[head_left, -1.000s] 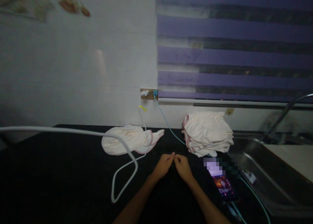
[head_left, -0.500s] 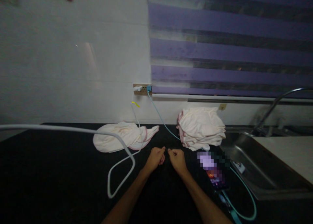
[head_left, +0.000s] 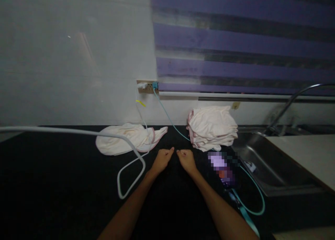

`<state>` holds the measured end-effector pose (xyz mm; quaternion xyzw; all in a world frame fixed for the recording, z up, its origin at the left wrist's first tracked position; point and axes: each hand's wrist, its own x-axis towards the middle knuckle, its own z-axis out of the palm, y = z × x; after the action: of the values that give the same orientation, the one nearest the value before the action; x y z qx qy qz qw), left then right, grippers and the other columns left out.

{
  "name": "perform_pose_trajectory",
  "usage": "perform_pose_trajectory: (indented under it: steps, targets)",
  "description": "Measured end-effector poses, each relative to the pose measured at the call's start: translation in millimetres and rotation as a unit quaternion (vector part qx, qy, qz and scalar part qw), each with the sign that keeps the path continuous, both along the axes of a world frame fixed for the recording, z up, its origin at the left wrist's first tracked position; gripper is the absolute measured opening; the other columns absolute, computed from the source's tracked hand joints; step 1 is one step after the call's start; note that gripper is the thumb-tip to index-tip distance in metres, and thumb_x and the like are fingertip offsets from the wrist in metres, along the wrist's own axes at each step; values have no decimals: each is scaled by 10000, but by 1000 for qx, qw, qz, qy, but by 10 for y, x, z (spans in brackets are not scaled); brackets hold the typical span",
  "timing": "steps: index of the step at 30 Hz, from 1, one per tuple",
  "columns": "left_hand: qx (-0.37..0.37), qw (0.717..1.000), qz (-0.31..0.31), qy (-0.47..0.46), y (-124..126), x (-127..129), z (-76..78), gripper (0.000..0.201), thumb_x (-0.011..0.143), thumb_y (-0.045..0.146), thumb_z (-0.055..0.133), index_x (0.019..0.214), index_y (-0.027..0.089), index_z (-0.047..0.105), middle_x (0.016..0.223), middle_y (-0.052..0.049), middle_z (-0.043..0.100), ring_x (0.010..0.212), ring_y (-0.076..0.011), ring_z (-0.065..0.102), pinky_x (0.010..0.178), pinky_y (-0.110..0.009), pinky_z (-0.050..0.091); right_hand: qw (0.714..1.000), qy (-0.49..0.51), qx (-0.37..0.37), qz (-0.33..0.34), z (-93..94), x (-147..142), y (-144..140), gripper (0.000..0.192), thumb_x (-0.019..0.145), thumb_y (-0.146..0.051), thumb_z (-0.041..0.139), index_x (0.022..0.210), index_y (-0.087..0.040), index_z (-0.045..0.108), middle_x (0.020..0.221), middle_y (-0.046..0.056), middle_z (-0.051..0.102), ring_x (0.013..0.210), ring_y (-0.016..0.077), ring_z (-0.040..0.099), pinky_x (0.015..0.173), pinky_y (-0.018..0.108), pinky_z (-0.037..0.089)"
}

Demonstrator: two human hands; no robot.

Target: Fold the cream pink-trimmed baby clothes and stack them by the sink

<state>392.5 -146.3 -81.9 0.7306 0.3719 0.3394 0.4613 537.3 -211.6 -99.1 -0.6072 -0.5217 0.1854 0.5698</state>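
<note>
My left hand (head_left: pixel 162 159) is closed in a loose fist over the dark countertop (head_left: pixel 65 184), its thumb pointing inward. Facing it across a small gap is my right hand (head_left: pixel 186 160), curled likewise with its thumb out. Nothing shows in either one. Beyond my left hand lies a crumpled cream cloth with pink edging (head_left: pixel 117 142). A folded stack of similar cream cloths (head_left: pixel 213 126) sits past my right hand. Right of that hand lies a phone (head_left: pixel 222 172) with a lit, blurred screen and a teal cable (head_left: pixel 261 198) attached.
A thick white cable (head_left: pixel 78 131) loops through the near left, in front of the cloth. The wall socket (head_left: pixel 148 87) holds a white and a teal plug. A steel sink (head_left: pixel 277 191) with a curved faucet (head_left: pixel 293 100) is at right; a purple striped blind (head_left: pixel 180 41) hangs behind.
The view has tilted down slightly, so the counter and wall things sit higher in the picture. Both hands stay closed and close together; the cloths stay put.
</note>
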Motion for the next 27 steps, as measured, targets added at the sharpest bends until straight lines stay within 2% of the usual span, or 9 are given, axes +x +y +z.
perform_pose_trajectory:
  steps: [5, 10, 13, 19, 22, 24, 27]
  targets:
    - [59, 997, -8, 47, 54, -33, 4, 648, 897, 748, 452, 532, 241, 280, 533, 45, 257, 545, -109, 255, 564, -306, 172, 1000, 0, -1, 1, 7, 8, 2, 464, 855, -493, 497, 539, -264, 245, 523, -74, 240, 529, 103, 272, 546, 276, 204]
    - [92, 990, -53, 88, 21, -21, -25, 612, 932, 652, 469, 511, 215, 386, 509, 37, 342, 535, -116, 325, 567, -303, 191, 1000, 3, -5, 0, -12, 14, 14, 452, 869, -475, 491, 552, -262, 251, 532, -74, 249, 533, 101, 273, 546, 276, 197]
    - [108, 987, -55, 107, 15, -22, -18, 614, 954, 631, 436, 510, 208, 415, 499, 36, 366, 532, -119, 349, 572, -301, 207, 1000, 5, -9, 12, -25, 35, 26, 451, 860, -486, 494, 555, -264, 247, 532, -75, 248, 536, 100, 277, 546, 274, 199]
    - [133, 979, -38, 148, 37, -40, 2, 637, 997, 636, 328, 523, 213, 382, 492, 40, 356, 519, -117, 358, 575, -298, 235, 1000, 12, -17, 15, -21, 27, 8, 447, 857, -501, 496, 559, -264, 261, 536, -80, 241, 538, 98, 263, 545, 277, 186]
    - [154, 971, -32, 178, 38, -55, 5, 645, 1016, 621, 318, 532, 206, 418, 505, 32, 406, 528, -123, 408, 587, -295, 263, 1000, 8, -15, 19, -16, 13, -2, 456, 858, -500, 505, 558, -263, 257, 536, -80, 238, 538, 98, 262, 548, 278, 183]
    - [173, 964, -10, 199, 59, -81, 15, 644, 1026, 610, 330, 551, 200, 473, 533, 19, 470, 552, -133, 460, 605, -295, 289, 1000, 0, -13, 21, -16, 10, -4, 459, 865, -492, 509, 561, -261, 254, 538, -81, 235, 540, 98, 262, 556, 279, 184]
    - [204, 949, 57, 232, 169, -173, 46, 627, 1050, 574, 305, 634, 194, 579, 623, -21, 580, 639, -164, 550, 656, -296, 363, 999, -16, -13, 26, -22, 11, -4, 461, 881, -485, 502, 568, -258, 252, 544, -80, 240, 546, 98, 264, 564, 278, 193]
